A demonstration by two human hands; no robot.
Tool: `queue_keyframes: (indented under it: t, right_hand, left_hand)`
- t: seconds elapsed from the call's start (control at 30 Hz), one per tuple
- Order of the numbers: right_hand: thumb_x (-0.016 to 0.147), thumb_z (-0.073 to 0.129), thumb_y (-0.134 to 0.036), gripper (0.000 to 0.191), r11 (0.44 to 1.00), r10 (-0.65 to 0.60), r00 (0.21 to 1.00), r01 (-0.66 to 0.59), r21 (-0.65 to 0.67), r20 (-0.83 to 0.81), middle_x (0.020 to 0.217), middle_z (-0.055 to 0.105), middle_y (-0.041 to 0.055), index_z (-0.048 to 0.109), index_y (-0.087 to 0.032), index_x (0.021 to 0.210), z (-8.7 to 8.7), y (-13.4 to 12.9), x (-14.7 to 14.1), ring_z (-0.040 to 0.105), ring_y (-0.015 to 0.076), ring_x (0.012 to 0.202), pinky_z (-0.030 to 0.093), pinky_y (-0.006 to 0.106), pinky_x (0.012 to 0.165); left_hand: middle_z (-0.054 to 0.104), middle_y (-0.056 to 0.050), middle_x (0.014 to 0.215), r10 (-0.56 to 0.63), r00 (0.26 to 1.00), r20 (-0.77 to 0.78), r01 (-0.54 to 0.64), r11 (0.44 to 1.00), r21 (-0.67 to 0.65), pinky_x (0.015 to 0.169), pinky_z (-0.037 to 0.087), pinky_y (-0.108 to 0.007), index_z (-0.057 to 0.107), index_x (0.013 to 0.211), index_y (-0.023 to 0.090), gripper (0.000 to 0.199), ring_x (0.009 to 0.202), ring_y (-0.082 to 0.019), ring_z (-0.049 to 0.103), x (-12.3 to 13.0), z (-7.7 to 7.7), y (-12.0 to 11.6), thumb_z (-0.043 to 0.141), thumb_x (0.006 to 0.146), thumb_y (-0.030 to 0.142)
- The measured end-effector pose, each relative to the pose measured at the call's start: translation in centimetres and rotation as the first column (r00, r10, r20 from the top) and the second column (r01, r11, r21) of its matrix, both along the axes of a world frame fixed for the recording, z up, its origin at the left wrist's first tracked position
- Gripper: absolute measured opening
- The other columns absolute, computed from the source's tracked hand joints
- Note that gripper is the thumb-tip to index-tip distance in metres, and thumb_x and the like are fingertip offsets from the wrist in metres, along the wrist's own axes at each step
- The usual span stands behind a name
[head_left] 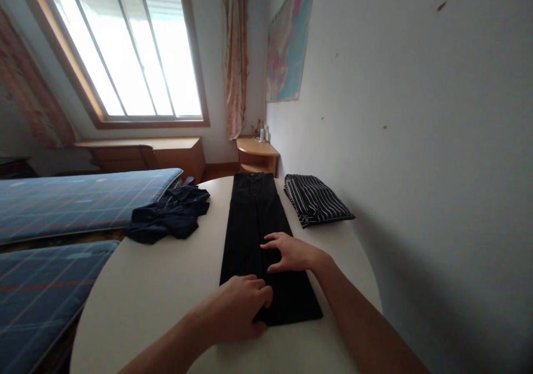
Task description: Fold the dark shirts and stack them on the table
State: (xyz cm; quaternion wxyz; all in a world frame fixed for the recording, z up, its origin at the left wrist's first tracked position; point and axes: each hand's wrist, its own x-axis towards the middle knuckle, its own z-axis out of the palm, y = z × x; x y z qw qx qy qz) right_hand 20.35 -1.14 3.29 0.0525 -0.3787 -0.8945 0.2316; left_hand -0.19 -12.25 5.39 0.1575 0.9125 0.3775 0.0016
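Observation:
A pair of black trousers (245, 229) lies lengthwise on the white round table (175, 285), waistband at the far edge and hems towards me. Near the hems, my left hand (244, 304) rests on the cloth; its fingers are bent, with the thumb apart from them, and it covers the near left corner. A little farther up, my right hand (289, 252) is over the right part of the legs, fingers spread and holding nothing. Whether its fingertips press on the fabric I cannot tell.
A folded black-and-white striped garment (318, 199) sits at the table's far right, beside the wall (416, 196). On the far left lies a crumpled navy garment (170, 215). Blue plaid mattresses (83, 202) adjoin the table's left side. A small wooden corner desk (258, 147) stands behind.

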Motion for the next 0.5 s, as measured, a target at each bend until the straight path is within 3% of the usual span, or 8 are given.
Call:
queue_keyframes:
  t: [0.13,0.23,0.37,0.5]
  right_hand:
    - [0.068,0.082,-0.044,0.07,0.999,-0.016,1.0,0.016,0.031,0.01,0.131,0.057,0.011,0.063,-0.021,0.131,0.5,-0.4,-0.5,0.053,0.0269,0.122,0.04,0.035,0.107]
    - [0.067,0.083,-0.04,0.052,0.999,-0.037,0.998,0.036,0.016,0.052,0.109,0.066,0.0067,0.07,-0.021,0.113,1.0,-0.7,-0.6,0.061,0.0225,0.101,0.048,0.031,0.088]
    - [0.069,0.081,-0.042,0.032,0.979,-0.033,0.987,0.064,-0.192,0.16,0.081,0.069,-0.0007,0.074,-0.02,0.091,2.2,-1.5,-0.5,0.06,0.014,0.069,0.042,0.022,0.059]
    - [0.068,0.081,-0.041,0.025,0.947,0.037,0.977,0.033,-0.321,0.21,0.069,0.068,-0.0031,0.077,-0.02,0.082,3.3,-2.8,-1.1,0.059,0.0123,0.063,0.037,0.021,0.051]
  left_hand:
    - [0.069,-0.001,0.092,0.016,0.998,-0.061,-0.015,1.0,0.018,0.074,0.049,-0.031,0.06,0.09,0.022,0.018,0.086,-0.022,0.066,0.3,0.2,-0.4,0.067,0.074,0.026]
    - [0.069,-0.001,0.093,0.033,0.997,-0.075,-0.031,0.999,0.016,0.074,0.049,-0.031,0.062,0.09,0.023,0.02,0.087,-0.024,0.067,0.0,0.5,-0.7,0.067,0.071,0.024]
    - [0.07,0.0,0.095,0.084,0.994,-0.074,-0.089,0.994,-0.065,0.069,0.048,-0.03,0.064,0.091,0.025,0.026,0.083,-0.023,0.067,-1.2,0.8,-0.6,0.072,0.067,0.03]
    - [0.071,0.0,0.09,0.108,0.991,-0.082,-0.116,0.988,-0.099,0.064,0.046,-0.029,0.067,0.087,0.026,0.022,0.078,-0.022,0.067,-2.1,0.5,-0.1,0.071,0.066,0.029]
